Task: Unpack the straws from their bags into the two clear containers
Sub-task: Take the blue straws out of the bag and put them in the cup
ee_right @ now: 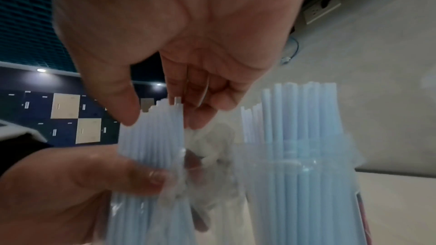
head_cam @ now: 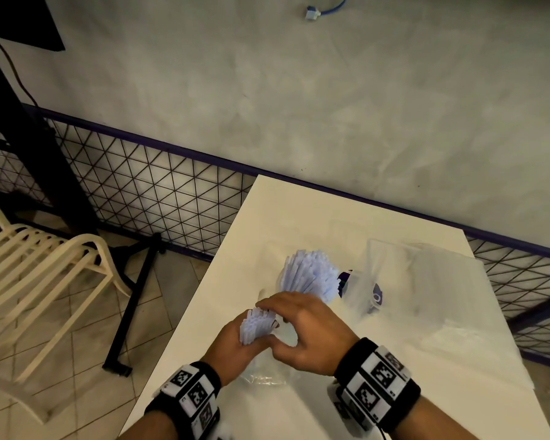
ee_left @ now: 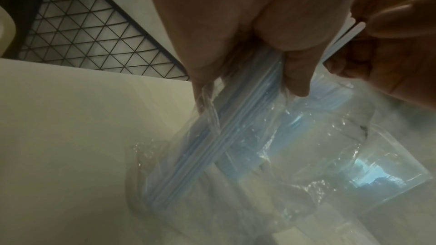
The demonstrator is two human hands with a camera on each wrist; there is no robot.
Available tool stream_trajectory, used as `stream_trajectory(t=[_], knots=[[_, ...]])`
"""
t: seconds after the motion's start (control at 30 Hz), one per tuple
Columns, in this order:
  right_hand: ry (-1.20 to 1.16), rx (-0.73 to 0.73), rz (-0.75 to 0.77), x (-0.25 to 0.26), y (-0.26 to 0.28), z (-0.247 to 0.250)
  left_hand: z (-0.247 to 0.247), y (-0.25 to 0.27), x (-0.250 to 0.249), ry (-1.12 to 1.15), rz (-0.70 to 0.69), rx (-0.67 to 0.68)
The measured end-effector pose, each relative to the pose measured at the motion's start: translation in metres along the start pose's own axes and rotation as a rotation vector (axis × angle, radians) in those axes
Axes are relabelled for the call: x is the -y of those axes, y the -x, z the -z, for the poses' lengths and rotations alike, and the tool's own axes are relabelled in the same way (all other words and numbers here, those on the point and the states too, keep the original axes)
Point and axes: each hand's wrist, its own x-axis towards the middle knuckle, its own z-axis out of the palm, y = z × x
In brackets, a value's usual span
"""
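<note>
Standing on the surface [head_cam: 299, 204], toward its far middle, is a clear container [head_cam: 311, 281] full of pale blue straws [ee_right: 299, 137]. They stand upright with their tips fanned out. Just to its right sits a second clear container [head_cam: 391, 274], and it looks empty. Loose clear plastic [head_cam: 477, 300] lies along the right side of the surface.

Nearer the front edge, both hands meet on one bag [ee_left: 235, 165] of straws. The left hand [head_cam: 232, 347] is curled round the bag, with the thumb pressing on the plastic, as the right wrist view shows. The bunch [head_cam: 257, 322] in it stands up, a bit tilted, with its tips poking out of the open top. The bag's floppy end hangs down onto the surface.

The right hand [head_cam: 302, 335] sits over the tips. Its thumb and fingers [ee_right: 200, 115] are bent and closing on them like a pinch. Some tips touch the fingers, but how tight the hold is I cannot tell.

The key thing is the way out. The bunch points up and away, toward the full container just beyond the hands. So the right hand, which is on top and closer to both containers, should pull the straws up along their length while the left hand keeps the bag down. The empty container is a little farther, off to the right.

A dark blue label [head_cam: 377, 296] shows through the second container. Its writing is too blurry to read.
</note>
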Motion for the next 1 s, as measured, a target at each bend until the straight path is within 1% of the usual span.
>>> stream_trajectory(t=[0.13, 0.23, 0.37, 0.47, 0.53, 0.63, 0.73, 0.83, 0.9, 1.0], knots=[[-0.077, -0.032, -0.038, 0.003, -0.003, -0.012, 0.001, 0.002, -0.003, -0.022, -0.034, 0.016], [-0.183, -0.116, -0.093, -0.001, -0.004, -0.020, 0.002, 0.002, -0.003, -0.025, -0.008, 0.021], [-0.261, -0.184, -0.137, -0.003, -0.002, -0.026, 0.003, 0.004, -0.005, -0.053, 0.038, 0.054], [-0.363, -0.263, -0.191, -0.004, 0.002, -0.033, 0.004, 0.003, -0.003, -0.091, 0.030, 0.056], [-0.417, -0.262, -0.218, -0.006, 0.003, -0.038, 0.004, 0.004, -0.004, -0.080, 0.034, 0.054], [-0.425, -0.241, -0.197, -0.009, 0.005, -0.041, 0.001, 0.004, -0.006, -0.081, 0.037, 0.052], [-0.356, -0.242, -0.159, -0.015, 0.006, -0.037, 0.003, 0.002, -0.002, -0.097, 0.040, 0.006], [-0.313, -0.233, -0.154, -0.019, 0.008, -0.035, 0.003, 0.001, -0.001, -0.092, 0.023, 0.040], [-0.336, -0.263, -0.164, -0.019, 0.010, -0.039, 0.001, 0.001, -0.003, -0.064, 0.004, 0.012], [-0.408, -0.310, -0.221, -0.020, 0.014, -0.047, -0.001, 0.000, -0.003, -0.060, -0.035, -0.016]])
